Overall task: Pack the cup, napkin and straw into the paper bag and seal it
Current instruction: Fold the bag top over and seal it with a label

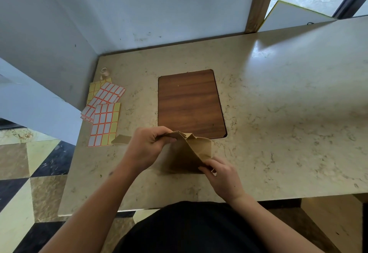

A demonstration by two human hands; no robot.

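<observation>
A brown paper bag (189,153) stands on the marble table (278,113) just in front of me, its top folded and creased. My left hand (147,145) pinches the folded top edge of the bag at its left. My right hand (221,175) grips the bag's lower right corner. A small brown paper flap (121,139) pokes out to the left of my left hand. No cup, napkin or straw shows; the inside of the bag is hidden.
Sheets of white label stickers with orange borders (104,111) lie at the table's left edge, with a small curled scrap (104,73) behind them. A dark wooden panel (190,103) is set into the tabletop behind the bag. Walls close off the back and left.
</observation>
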